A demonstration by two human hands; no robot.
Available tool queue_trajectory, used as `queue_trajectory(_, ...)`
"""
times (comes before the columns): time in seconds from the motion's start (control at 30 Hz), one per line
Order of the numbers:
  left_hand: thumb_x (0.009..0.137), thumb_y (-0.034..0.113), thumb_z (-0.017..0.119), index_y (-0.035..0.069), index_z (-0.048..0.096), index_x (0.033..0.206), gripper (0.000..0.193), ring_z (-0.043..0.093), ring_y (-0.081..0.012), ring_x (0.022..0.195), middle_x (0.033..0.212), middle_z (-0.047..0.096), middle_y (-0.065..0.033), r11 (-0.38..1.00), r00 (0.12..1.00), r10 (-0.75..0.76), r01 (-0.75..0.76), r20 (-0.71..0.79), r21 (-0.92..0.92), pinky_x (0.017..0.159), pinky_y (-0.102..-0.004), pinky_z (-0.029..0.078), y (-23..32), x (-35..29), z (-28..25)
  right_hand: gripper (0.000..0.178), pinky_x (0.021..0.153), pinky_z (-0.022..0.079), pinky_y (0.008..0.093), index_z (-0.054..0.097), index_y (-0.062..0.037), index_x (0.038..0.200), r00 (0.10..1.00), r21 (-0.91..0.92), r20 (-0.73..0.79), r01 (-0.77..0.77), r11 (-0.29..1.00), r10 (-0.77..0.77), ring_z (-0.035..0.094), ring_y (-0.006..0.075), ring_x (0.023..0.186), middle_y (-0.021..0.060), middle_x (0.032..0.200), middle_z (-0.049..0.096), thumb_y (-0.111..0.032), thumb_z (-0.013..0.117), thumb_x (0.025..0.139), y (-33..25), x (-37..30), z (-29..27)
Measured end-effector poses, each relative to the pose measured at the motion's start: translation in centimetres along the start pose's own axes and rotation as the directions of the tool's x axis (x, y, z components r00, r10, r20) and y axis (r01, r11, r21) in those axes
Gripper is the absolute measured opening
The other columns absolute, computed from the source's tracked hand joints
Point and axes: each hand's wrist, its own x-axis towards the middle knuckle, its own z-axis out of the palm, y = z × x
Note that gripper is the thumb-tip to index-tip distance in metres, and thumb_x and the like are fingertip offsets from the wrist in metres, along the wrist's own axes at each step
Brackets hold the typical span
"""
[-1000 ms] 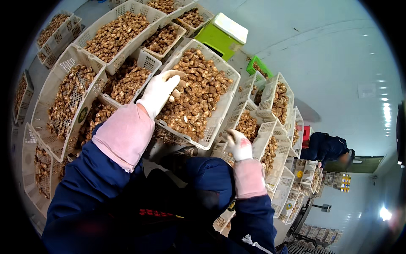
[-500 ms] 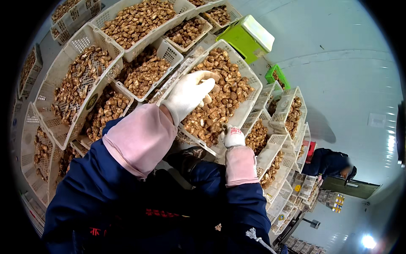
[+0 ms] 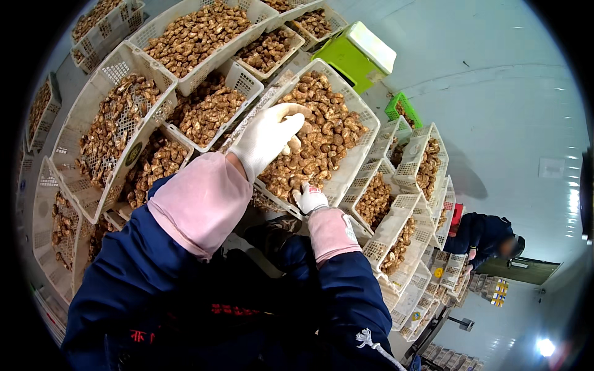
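Note:
A white plastic crate (image 3: 359, 145) filled with brown mushrooms (image 3: 325, 133) stands right in front of me. My left hand (image 3: 269, 136), in a white glove with dirt-stained fingertips, hovers over the left side of the heap. Its fingers are curled inward, and what they may hold is hidden by the hand. My right hand (image 3: 310, 199), in a similar white glove, is at the crate's near edge. Its fingers are bent together down among the mushrooms there, and I cannot make out what lies between them. Pink sleeve covers wrap both forearms.
More mushroom crates (image 3: 133, 157) are stacked at the left, and others (image 3: 396, 213) line the right. A lime-green box with a white lid (image 3: 356, 55) stands beyond, near a small green basket (image 3: 402, 110). Another person (image 3: 482, 238) bends over crates at the far right.
My right hand has moved left along the crate's near edge, toward the near corner. My left hand has shifted slightly left in the picture, still curled over the mushrooms.

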Motion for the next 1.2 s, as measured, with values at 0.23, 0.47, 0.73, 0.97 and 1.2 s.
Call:
queue_trajectory(0.23,0.101,0.019,0.051,0.001,0.054,0.130,0.034,0.053,-0.0054,0.069,0.104,0.065,-0.0069,1.000,0.999,0.008,-0.009,-0.045,-0.017,0.054,-0.0172,0.042,0.1,-0.2,-1.2,0.035,0.088,0.052,0.0396,0.063,-0.0153,0.122,0.789,0.208,-0.593,-0.046,0.977,0.164,0.067,0.0318,0.100,0.0144,0.108,0.070,-0.030,0.054,0.091,7.2,-9.9,-10.6)
queue_trajectory(0.47,0.101,0.020,0.051,0.004,0.056,0.129,0.033,0.052,-0.0056,0.067,0.103,0.065,-0.0055,0.998,0.997,-0.045,0.042,-0.064,-0.048,0.053,-0.0177,0.042,-0.7,0.0,0.4,0.051,0.095,0.050,0.0439,0.060,-0.0110,0.128,0.527,0.171,-0.334,-0.782,0.600,0.782,0.064,0.0369,0.108,0.0206,0.118,0.066,-0.043,0.056,0.089,30.5,-32.8,3.9)
queue_trajectory(0.73,0.101,0.021,0.051,0.004,0.057,0.128,0.032,0.054,-0.0052,0.067,0.099,0.064,-0.0029,0.999,0.998,0.032,-0.032,-0.052,0.009,0.053,-0.0169,0.042,-1.4,-0.4,-1.5,0.056,0.103,0.044,0.0398,0.054,-0.0034,0.134,0.654,0.386,-0.346,-0.554,0.737,0.673,0.057,0.0354,0.120,0.0225,0.130,0.059,-0.034,0.063,0.088,29.0,-31.0,5.2)
queue_trajectory(0.97,0.101,0.020,0.051,0.001,0.054,0.129,0.034,0.053,-0.0061,0.067,0.104,0.064,-0.0048,0.999,0.999,0.001,0.000,-0.034,0.032,0.053,-0.0172,0.042,-1.4,0.2,-0.6,0.048,0.096,0.049,0.0369,0.056,-0.0083,0.132,0.934,0.217,-0.346,0.172,0.961,-0.089,0.062,0.0303,0.112,0.0171,0.121,0.065,-0.022,0.066,0.087,7.8,-9.0,-8.4)
queue_trajectory(1.2,0.100,0.019,0.050,0.001,0.054,0.131,0.036,0.056,-0.0044,0.069,0.103,0.066,-0.0050,0.997,1.000,0.000,0.000,0.000,0.080,0.059,-0.0180,0.045,-0.1,-0.8,-1.4,0.102,0.098,0.050,0.0454,0.017,-0.0282,0.155,0.998,-0.103,-0.041,-0.050,0.993,0.046,0.055,0.0353,0.122,0.0070,0.162,0.017,-0.032,0.081,0.076,-5.1,0.6,-2.6)
